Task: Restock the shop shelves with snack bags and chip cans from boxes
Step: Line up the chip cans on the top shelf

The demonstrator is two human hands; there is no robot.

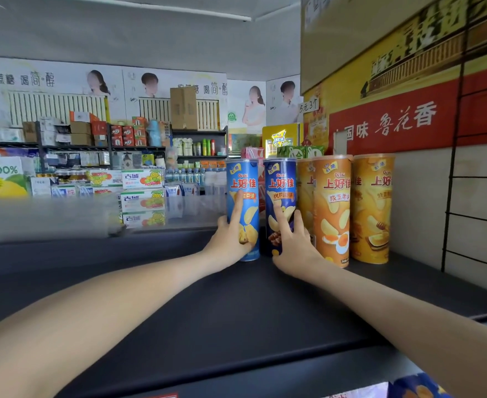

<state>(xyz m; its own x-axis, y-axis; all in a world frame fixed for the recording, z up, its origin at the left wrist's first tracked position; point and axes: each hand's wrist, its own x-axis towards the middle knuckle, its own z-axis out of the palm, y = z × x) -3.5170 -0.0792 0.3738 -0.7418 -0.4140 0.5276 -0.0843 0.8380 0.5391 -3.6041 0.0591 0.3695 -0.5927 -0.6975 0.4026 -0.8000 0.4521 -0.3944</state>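
Note:
Two chip cans stand upright side by side on the dark top shelf (207, 311). My left hand (230, 239) grips the light blue can (243, 208) near its base, index finger pointing up its front. My right hand (294, 245) holds the dark blue can (281, 202) low down, fingers spread over its front. To their right stand three orange cans (334, 211), close together against the wall.
A black wire grid (480, 196) hangs on the tiled wall at the right. Green and yellow boxes (282, 139) sit behind the cans. More snack packs (414, 386) show below the shelf's front edge. Across the aisle are shelves of cartons and bottles.

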